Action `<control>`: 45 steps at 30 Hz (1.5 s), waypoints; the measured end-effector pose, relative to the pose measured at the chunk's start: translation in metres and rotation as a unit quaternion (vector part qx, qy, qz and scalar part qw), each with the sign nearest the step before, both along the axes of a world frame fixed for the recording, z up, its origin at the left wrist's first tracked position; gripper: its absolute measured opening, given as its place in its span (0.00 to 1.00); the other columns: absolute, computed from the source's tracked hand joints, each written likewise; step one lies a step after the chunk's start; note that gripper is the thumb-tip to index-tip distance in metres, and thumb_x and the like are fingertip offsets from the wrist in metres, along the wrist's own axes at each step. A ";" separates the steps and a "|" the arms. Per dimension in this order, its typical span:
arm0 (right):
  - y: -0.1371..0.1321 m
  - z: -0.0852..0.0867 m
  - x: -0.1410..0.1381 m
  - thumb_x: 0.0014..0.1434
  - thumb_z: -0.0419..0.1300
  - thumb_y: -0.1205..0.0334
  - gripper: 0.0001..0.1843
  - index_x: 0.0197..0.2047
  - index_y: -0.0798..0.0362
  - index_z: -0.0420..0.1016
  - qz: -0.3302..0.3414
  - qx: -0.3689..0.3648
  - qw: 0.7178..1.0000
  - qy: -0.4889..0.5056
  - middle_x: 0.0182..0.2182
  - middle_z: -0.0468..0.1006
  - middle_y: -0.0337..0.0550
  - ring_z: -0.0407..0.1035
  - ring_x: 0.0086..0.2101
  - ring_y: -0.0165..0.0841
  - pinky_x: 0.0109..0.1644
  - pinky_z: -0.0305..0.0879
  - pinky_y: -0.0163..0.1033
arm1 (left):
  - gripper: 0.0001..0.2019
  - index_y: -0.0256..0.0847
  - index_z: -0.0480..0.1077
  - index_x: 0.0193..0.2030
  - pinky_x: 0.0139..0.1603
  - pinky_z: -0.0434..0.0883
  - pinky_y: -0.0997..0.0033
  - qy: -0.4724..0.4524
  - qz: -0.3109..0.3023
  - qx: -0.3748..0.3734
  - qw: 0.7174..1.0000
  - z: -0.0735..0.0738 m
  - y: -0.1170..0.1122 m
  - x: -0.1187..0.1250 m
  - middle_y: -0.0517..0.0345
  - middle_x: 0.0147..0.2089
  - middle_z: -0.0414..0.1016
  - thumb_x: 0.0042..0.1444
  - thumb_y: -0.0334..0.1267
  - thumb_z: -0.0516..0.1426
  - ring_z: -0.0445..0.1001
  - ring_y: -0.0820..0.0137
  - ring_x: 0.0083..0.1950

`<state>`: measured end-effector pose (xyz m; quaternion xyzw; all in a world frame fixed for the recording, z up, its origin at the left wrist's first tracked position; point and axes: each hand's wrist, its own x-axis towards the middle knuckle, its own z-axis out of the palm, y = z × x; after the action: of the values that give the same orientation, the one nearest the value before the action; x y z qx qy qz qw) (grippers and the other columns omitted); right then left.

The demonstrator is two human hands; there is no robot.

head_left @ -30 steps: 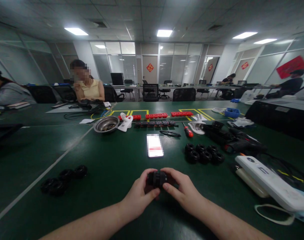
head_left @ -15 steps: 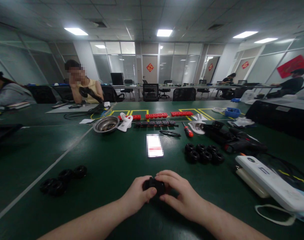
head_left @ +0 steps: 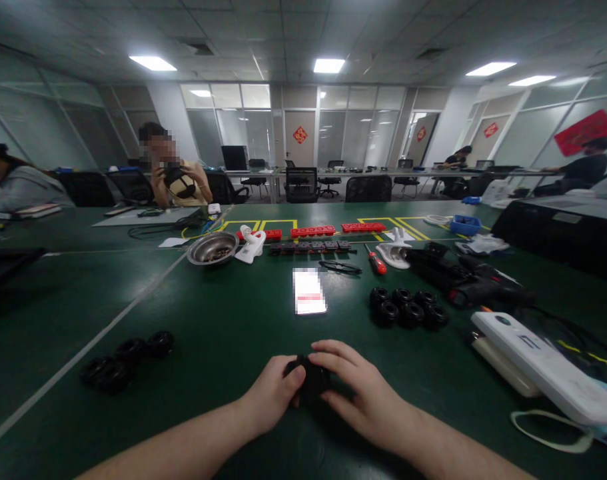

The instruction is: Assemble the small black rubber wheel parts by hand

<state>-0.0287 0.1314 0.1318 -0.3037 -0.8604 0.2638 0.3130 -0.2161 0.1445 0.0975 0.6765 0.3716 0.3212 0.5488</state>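
Note:
In front of me at the near side of the table, both hands are on a small dark black wheel (head_left: 312,379), much like the others lying about. My left hand (head_left: 267,395) is closed around its left side, the thumb pressing on top. On the right side my right hand (head_left: 364,392) has curved fingers over its upper edge and the thumb below. The hands cover much of it. Several black wheels (head_left: 412,312) stand in two rows at the right, and another group (head_left: 131,351) lies at the left.
Beyond my hands lies a lit phone (head_left: 309,291). Further back are a metal bowl (head_left: 213,248), red parts (head_left: 313,231), a black strip of parts (head_left: 310,247), eyeglasses (head_left: 340,267) and a screwdriver (head_left: 377,262). At right rests a white device (head_left: 543,363). Across the table sits a person (head_left: 183,180).
The black wheel has turned slightly in my hands, and my left thumb has shifted a little up and left. Across the table, a person now raises a black object with both hands.

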 end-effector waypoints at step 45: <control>0.016 -0.010 -0.003 0.49 0.59 0.59 0.11 0.35 0.55 0.64 -0.130 -0.225 0.957 0.128 0.24 0.66 0.35 0.60 0.24 0.27 0.27 0.58 0.32 | 0.33 0.40 0.54 0.52 0.38 0.65 0.68 -0.054 0.147 -0.039 0.987 0.004 -0.002 0.008 0.58 0.35 0.69 0.39 0.33 0.63 0.70 0.67 0.37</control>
<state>-0.0319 0.1475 0.1219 -0.4388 -0.6851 0.4440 0.3755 -0.2084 0.1422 0.1013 0.5740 0.4487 0.4196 0.5413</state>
